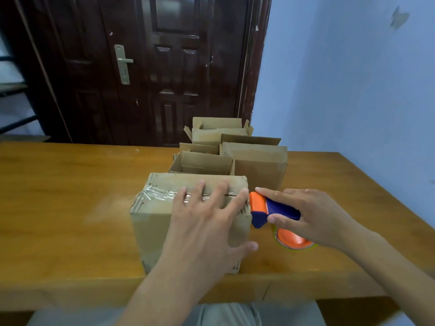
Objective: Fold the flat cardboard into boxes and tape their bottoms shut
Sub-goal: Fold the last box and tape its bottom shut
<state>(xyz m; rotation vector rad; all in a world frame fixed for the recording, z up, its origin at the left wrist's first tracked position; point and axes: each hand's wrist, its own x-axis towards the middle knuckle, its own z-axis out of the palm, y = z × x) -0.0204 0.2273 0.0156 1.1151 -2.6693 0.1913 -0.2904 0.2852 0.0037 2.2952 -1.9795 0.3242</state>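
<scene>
Dark wooden door (150, 67) and pale blue wall (341, 90) stand behind the wooden counter (58, 196) where I work, seen from my own head. Near the counter's middle sits the cardboard box (150, 222) I am sealing, bottom side up, with clear tape (155, 195) wrinkled over its left edge and running along the seam where the flaps meet. My left hand (207, 222) lies flat on top of that box, its fingers (200, 191) straight and spread across the seam, thumb reaching down the near right corner. Behind it, farther along the counter, a cluster of finished boxes (235, 151) stands with flaps up, some stacked toward the door. Just to the right of the box I am pressing, my right hand (315, 215) grips the tape dispenser (273, 210), fingers and thumb curled round its blue handle. Its orange head touches the box's upper right edge, and the orange-cored tape roll (292, 241) hangs below my palm, close over the counter.
</scene>
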